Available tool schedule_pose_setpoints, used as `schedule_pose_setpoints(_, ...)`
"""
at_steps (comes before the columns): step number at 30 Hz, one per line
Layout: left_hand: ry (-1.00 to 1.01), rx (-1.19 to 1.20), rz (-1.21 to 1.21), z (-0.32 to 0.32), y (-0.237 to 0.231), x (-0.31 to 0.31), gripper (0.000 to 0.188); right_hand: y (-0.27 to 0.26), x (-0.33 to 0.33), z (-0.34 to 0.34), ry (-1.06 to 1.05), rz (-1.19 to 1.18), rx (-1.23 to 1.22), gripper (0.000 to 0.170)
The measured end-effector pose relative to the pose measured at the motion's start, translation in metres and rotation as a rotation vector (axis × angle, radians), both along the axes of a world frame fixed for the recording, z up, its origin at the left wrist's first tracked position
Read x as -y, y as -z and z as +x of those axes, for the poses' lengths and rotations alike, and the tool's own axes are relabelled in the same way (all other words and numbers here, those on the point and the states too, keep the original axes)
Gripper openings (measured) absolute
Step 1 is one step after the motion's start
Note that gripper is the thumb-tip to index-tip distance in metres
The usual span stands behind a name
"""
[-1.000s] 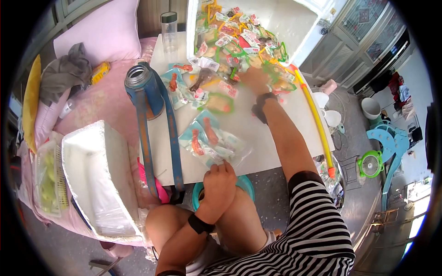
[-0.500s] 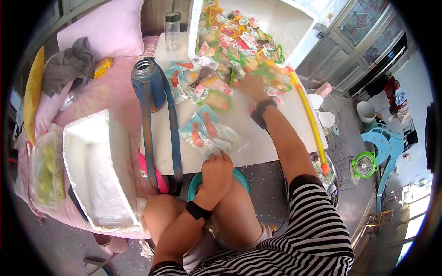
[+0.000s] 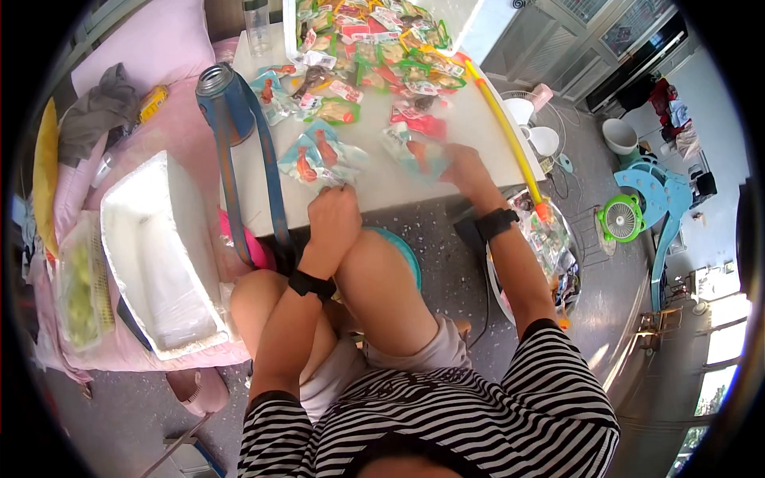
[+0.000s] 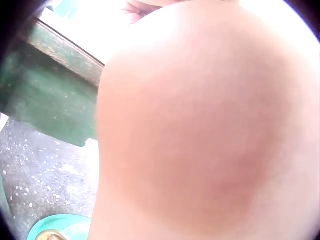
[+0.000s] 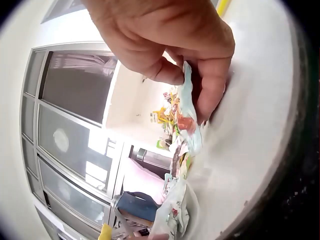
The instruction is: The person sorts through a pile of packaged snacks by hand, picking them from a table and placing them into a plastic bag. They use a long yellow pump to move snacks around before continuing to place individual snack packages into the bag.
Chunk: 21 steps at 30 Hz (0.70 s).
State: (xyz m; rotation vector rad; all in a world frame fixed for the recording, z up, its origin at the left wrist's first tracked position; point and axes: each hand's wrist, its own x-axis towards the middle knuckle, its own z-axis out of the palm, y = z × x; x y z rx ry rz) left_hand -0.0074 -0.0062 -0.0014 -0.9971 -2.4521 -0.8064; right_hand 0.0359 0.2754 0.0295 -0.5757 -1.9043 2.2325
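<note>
1. Right hand: thumb and fingers are pinching a drumstick packet over the white tabletop.
2. Left hand: curled fingers are gripping the near edge of the paired packets.
3. Beyond the fingers, a foam box is holding assorted packets.
4. Rightward, a green fan is standing.

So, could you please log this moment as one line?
right hand: pinches packet over table | left hand: at other packets, grip unclear | bottle: uncapped
</note>
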Motion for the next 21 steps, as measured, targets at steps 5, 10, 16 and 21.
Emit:
schedule_pose_setpoints(5,-0.005,-0.051,0.034,0.002,0.002,0.001,0.006,0.057,-0.002,0.038,-0.161,0.637,-0.395,0.037)
schedule_pose_setpoints(10,-0.019,-0.071,0.021,0.005,-0.002,0.004,0.006,0.037,0.023,0.044,-0.077,0.698,-0.227,0.031)
schedule_pose_setpoints(16,-0.032,-0.077,0.030,0.004,-0.002,0.005,0.010,-0.005,0.047,0.070,0.253,-0.100,-0.300,0.023)
schedule_pose_setpoints(21,-0.041,-0.075,0.010,0.008,-0.005,0.002,0.012,-0.007,0.036,0.109,-0.024,-0.080,-0.100,0.020)
